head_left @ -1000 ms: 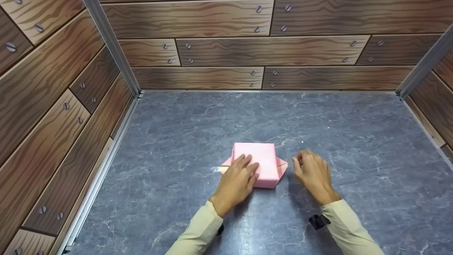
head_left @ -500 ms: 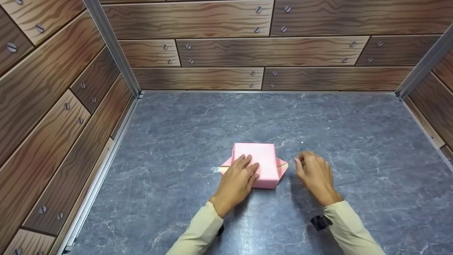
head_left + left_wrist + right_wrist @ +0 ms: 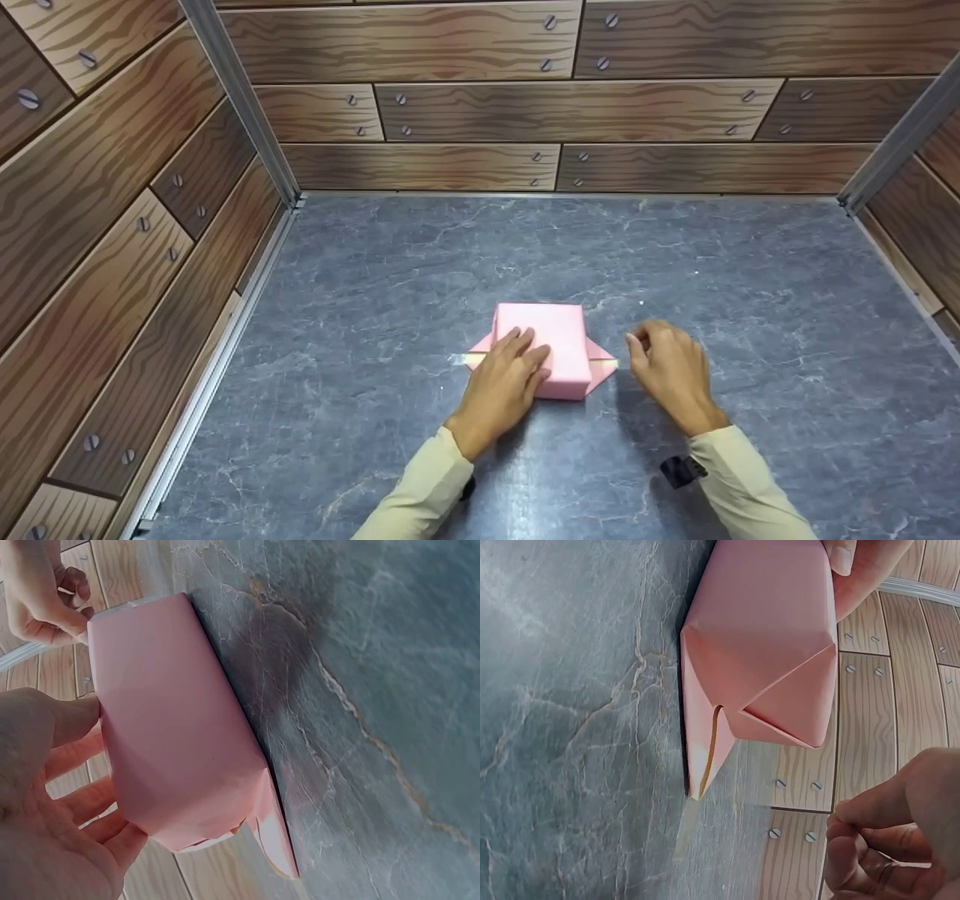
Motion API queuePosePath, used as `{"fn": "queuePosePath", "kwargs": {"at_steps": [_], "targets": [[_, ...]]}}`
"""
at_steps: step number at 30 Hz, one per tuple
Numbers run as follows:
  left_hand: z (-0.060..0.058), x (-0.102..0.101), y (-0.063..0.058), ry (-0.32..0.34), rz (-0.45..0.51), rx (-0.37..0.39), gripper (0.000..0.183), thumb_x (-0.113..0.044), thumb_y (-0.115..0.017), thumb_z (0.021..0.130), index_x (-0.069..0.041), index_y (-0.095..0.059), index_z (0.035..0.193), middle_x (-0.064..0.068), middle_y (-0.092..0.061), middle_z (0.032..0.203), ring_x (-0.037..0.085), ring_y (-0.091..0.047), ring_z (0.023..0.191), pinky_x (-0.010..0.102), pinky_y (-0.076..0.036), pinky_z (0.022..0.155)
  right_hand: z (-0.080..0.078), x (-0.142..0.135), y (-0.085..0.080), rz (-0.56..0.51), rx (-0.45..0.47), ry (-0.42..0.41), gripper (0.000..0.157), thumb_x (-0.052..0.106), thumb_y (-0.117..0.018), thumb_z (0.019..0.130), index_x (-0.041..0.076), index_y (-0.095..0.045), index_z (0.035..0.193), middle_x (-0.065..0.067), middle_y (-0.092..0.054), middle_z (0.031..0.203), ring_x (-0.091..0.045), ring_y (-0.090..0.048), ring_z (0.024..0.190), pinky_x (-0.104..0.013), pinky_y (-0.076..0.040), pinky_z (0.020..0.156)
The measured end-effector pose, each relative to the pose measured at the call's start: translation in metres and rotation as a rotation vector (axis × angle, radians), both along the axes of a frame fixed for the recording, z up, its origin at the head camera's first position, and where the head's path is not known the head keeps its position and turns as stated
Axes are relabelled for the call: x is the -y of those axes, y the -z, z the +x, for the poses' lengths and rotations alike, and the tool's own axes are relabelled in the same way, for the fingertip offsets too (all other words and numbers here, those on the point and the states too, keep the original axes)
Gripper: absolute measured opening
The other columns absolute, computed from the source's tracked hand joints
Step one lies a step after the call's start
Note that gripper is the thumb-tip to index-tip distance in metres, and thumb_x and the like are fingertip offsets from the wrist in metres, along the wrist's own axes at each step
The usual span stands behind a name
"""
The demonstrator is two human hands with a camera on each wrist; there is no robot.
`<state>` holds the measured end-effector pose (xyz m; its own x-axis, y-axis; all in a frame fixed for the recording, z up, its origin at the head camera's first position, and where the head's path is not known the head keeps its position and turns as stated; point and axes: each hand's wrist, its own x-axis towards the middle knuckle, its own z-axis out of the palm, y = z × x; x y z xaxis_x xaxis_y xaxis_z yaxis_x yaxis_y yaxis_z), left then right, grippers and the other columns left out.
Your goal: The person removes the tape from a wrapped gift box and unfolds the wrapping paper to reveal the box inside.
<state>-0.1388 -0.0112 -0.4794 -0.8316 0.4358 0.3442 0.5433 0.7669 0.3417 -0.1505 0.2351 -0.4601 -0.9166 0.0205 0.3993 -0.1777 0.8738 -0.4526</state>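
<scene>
A box wrapped in pink paper [image 3: 541, 337] sits on the table, with a pointed paper flap [image 3: 601, 367] sticking out at its right end and another on the left. My left hand [image 3: 498, 391] rests on the box, its fingers spread over the top; the left wrist view shows the thumb and fingers along the box's edge. Just right of the right flap, apart from it, is my right hand [image 3: 671, 373], fingers curled and thumb against the index finger. Nothing shows in that pinch. From one flap's tip, a clear tape strip [image 3: 684, 831] extends in the right wrist view.
The dark grey marbled table [image 3: 375, 262] carries the box and a tiny white speck [image 3: 641, 303]. Panels printed as wooden planks [image 3: 465, 112] stand at the back and both sides, with metal rails [image 3: 240, 97] at the corners. A black wrist strap [image 3: 681, 472] hangs under the right sleeve.
The right flap has dropped flatter, its tip now lower and farther right. My right hand has shifted slightly right. The left hand and the box have stayed put.
</scene>
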Motion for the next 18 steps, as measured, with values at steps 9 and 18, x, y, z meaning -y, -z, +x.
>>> {"fn": "queuePosePath", "kwargs": {"at_steps": [9,18], "targets": [[-0.006,-0.002,0.001,0.004,0.01,-0.008,0.032,-0.025,-0.066,0.099,-0.011,-0.07,0.127,0.017,-0.058,0.142,0.033,-0.05,0.137,0.042,-0.04,0.114,-0.001,0.001,0.003,-0.006,0.011,-0.003,0.008,0.008,-0.071,0.089,0.003,-0.071,0.083,-0.01,-0.068,0.076,-0.03,-0.064,0.068,-0.054,-0.048,0.062],[-0.021,-0.006,0.001,0.022,0.018,0.019,0.033,-0.026,-0.064,0.1,-0.011,-0.069,0.129,0.017,-0.056,0.144,0.033,-0.048,0.138,0.042,-0.038,0.116,-0.005,0.001,0.005,-0.016,0.009,-0.012,0.008,0.008,-0.072,0.089,0.003,-0.072,0.083,-0.01,-0.068,0.076,-0.029,-0.064,0.067,-0.052,-0.048,0.061]]}}
